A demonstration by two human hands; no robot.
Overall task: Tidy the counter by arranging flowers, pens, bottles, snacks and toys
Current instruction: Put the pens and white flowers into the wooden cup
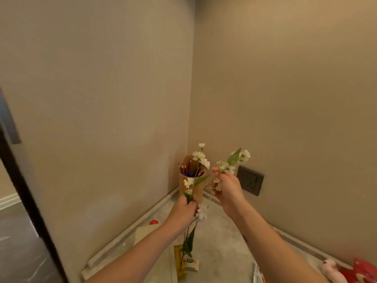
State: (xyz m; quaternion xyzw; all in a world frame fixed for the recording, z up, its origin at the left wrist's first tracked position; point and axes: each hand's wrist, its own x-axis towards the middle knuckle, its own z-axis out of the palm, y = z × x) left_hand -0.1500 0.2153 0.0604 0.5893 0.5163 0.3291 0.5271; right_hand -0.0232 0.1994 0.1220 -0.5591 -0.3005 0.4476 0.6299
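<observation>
The left hand (186, 209) is clenched round the middle of a long flower stem (188, 240), its grip grasping where thin green stalk meets the lower blossoms; above the grip the white heads rise in front of a brown paper cup (192, 186) that stands in the counter (220, 248) corner with red and blue pens (184, 169) in it, and below the grip the stalk and dark leaves hang down toward a yellow snack packet (179, 260) lying flat. The right hand (228, 187) pinches a second, shorter flower sprig (234, 160) between thumb and fingertips, its leaf and blooms fanning up and outward from that grip, just beside the first bunch but apart from it. These look like artificial stems: very light, springy rather than stiff, with petals that would crush or shed if squeezed, so the bare stalk low under the blossoms seems the sound place to hold, not the heads. Both forearms reach forward and converge, wrists raised clear of the counter, the left palm turned inward, the right hand's back toward the camera. Beyond the right grip a dark wall socket (250, 180) sits low on the wall; far out to its side lie a pink plush toy (331, 269) and a red packet (365, 270)
</observation>
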